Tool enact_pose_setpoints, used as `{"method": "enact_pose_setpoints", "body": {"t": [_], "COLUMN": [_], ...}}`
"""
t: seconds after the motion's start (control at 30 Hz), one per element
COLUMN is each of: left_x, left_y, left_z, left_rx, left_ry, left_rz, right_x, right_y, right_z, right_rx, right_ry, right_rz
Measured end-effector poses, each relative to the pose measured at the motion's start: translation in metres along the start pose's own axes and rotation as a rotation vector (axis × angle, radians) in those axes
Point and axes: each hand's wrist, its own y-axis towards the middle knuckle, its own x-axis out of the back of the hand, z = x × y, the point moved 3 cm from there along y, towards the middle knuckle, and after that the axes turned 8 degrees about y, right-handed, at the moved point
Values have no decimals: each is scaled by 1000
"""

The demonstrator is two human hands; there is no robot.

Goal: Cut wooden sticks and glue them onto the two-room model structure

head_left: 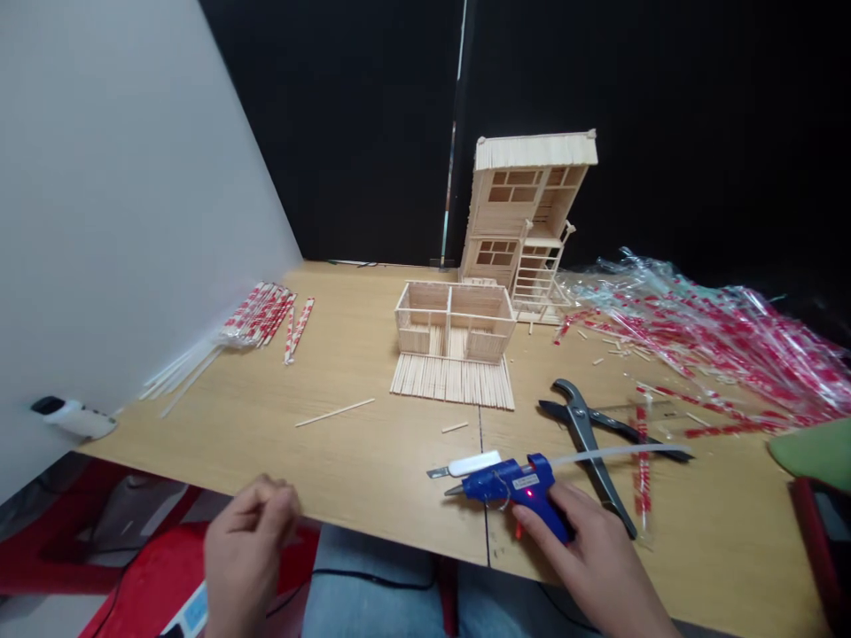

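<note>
My right hand [595,549] is closed around the handle of a blue hot glue gun [495,483], low over the front of the table. Its small red light is lit, its nozzle points left, and a clear glue stick [625,450] sticks out of the back. Just behind the nozzle lies a utility knife [473,462] with its blade out. My left hand [249,540] is closed near the front edge, fingers curled in; whether anything is between them is hidden. Further back are a thin wooden stick [336,413] and a shorter stick piece [456,427].
A small walled stick model [456,323] sits mid-table before a taller stick house [525,213]. Pliers-like cutters [585,425] lie right, near crumpled red-and-clear wrappers [698,328]. Wrapped chopsticks [259,315] and glue sticks [179,377] lie left. A white device [76,418] stands at the left edge.
</note>
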Motion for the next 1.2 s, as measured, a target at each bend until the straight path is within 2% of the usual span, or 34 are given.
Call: {"method": "enact_pose_setpoints", "body": {"t": [0.13,0.27,0.37,0.47,0.6,0.7,0.8,1.0,1.1,1.2], "left_x": [-23,-39,-48,-51,-54,-59,-68,-86,-96,-113], "left_y": [-7,-2,1,1,0,7,22,58,77,94], "left_z": [1,-7,-7,-4,-1,-5,-14,-33,-45,-56], "left_rx": [42,20,-3,-60,-211,-313,-389,-552,-678,-828], "left_ry": [-80,-87,-99,-115,-68,8,107,327,337,418], "left_rz": [291,446,518,531,569,546,496,530,479,415], "right_x": [-1,-1,-1,-1,-2,-3,-3,-1,0,0], "right_y": [-2,-3,-6,-8,-11,-11,-10,-10,-11,-12], "right_z": [3,6,7,6,5,7,8,8,7,6], "right_rx": [13,-3,-9,-5,-39,-49,-45,-30,8,81], "right_ry": [-14,-29,-31,-4,9,2,9,20,24,31], "right_rz": [-21,-64,-105,-125,-172,-180,-180,-187,-186,-160]}}
